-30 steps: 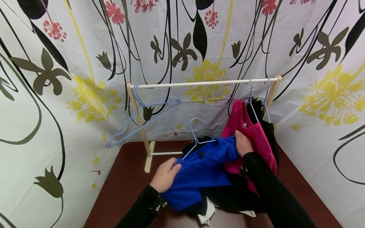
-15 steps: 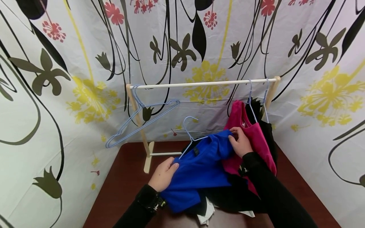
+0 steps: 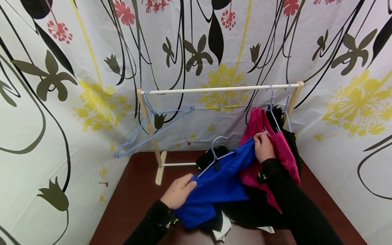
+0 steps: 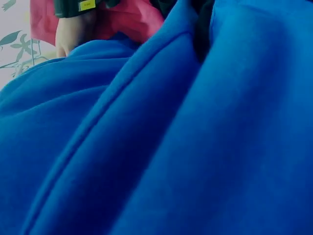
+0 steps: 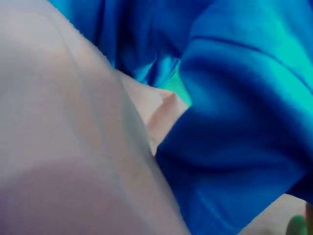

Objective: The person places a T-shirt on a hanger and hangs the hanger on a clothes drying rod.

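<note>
A blue short-sleeved shirt (image 3: 218,190) is stretched between the two hands in the head view. Its collar lies around a light blue hanger (image 3: 215,157), whose hook stands free below the rail. The left hand (image 3: 179,191) pinches the shirt's left shoulder between thumb and fingers. At the other shoulder the right hand (image 3: 263,147) grips the cloth, close against a hanging pink shirt (image 3: 284,153). Blue cloth (image 4: 146,147) fills most of the left wrist view, with the right hand (image 4: 73,34) behind it. In the right wrist view, the blue sleeve (image 5: 234,127) hangs beside the hand.
A garment rack's white rail (image 3: 196,90) spans the back. Bare blue hangers (image 3: 153,136) hang at its left end, the pink shirt and a black garment (image 3: 291,146) at its right. Black and white clothes (image 3: 225,226) lie under the blue shirt on the dark red table (image 3: 122,204).
The hanger's hook first shifted left and up, then came back right and lower. The right hand moved left, then right again, drawing the blue shirt's shoulder outward. The left hand barely moved.
</note>
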A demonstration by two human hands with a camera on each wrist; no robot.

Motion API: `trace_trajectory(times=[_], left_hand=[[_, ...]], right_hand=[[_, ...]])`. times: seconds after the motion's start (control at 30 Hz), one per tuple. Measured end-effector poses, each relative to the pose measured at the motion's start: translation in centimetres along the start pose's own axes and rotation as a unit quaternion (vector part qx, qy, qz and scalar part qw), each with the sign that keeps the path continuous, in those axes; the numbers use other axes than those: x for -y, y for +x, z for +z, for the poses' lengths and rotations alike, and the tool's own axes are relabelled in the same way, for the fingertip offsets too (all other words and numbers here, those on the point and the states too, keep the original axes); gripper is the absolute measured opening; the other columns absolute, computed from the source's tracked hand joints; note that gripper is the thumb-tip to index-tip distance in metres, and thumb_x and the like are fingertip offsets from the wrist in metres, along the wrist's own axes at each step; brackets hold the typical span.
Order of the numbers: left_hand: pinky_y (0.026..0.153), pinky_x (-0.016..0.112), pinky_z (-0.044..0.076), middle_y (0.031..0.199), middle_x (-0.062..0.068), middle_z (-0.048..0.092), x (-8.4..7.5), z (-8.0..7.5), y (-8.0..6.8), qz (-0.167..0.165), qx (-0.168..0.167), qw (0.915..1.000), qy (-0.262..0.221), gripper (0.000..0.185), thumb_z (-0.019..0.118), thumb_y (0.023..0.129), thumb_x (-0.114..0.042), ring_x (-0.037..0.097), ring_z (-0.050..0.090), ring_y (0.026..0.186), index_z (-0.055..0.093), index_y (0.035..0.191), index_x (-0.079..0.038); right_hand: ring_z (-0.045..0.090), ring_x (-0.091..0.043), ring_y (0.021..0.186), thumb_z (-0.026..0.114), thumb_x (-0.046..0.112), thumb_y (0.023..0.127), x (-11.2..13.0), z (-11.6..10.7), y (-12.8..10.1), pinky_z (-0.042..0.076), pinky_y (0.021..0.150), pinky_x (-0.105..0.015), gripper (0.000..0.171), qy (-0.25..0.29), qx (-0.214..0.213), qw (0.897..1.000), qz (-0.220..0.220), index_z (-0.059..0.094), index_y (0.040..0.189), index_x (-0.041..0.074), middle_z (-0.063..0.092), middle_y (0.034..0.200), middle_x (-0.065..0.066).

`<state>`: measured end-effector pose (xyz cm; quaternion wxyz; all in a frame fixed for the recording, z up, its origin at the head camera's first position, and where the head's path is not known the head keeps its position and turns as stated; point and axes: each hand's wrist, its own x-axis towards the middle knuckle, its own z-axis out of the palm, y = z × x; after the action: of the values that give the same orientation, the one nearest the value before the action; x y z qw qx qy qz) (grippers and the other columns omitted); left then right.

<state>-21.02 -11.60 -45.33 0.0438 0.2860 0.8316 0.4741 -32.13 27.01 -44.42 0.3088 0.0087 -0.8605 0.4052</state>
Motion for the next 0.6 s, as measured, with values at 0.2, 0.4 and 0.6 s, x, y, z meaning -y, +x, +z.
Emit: trace_trajectory(times=[0.2, 0.4, 0.6], left_hand=[[0.069, 0.031, 0.039, 0.076, -0.001, 0.041, -0.1, 0.4, 0.3, -0.015, -0.019, 0.9996, -0.013, 0.025, 0.045, 0.11, -0.031, 0.015, 0.048, 0.07, 0.05, 0.092, -0.014], [0.074, 0.035, 0.039, 0.083, 0.002, 0.046, -0.9, 1.2, 0.7, -0.035, -0.035, 0.998, -0.039, 0.015, 0.045, 0.11, -0.024, 0.019, 0.052, 0.081, 0.053, 0.103, -0.012], [0.085, 0.039, 0.04, 0.105, 0.002, 0.054, -2.5, 3.3, 1.7, -0.027, -0.035, 0.9972, -0.06, 0.016, 0.05, 0.106, -0.013, 0.02, 0.052, 0.098, 0.053, 0.121, -0.01]], right_hand=[[0.056, -0.039, 0.109, 0.046, 0.006, 0.104, 0.6, 0.3, -1.1, 0.04, 0.095, -0.05, 0.025, 0.001, -0.008, 1.0, 0.007, 0.061, 0.123, -0.002, 0.06, 0.116, -0.024], [0.06, -0.031, 0.105, 0.057, 0.005, 0.097, 3.5, 1.4, -3.1, 0.045, 0.088, -0.044, 0.036, 0.022, -0.02, 0.999, -0.042, 0.061, 0.132, 0.005, 0.057, 0.123, -0.018], [0.041, -0.04, 0.136, 0.058, 0.019, 0.102, 7.5, 1.9, -5.7, 0.043, 0.1, -0.056, 0.062, 0.095, 0.106, 0.989, -0.048, 0.033, 0.157, 0.009, 0.031, 0.155, -0.022]])
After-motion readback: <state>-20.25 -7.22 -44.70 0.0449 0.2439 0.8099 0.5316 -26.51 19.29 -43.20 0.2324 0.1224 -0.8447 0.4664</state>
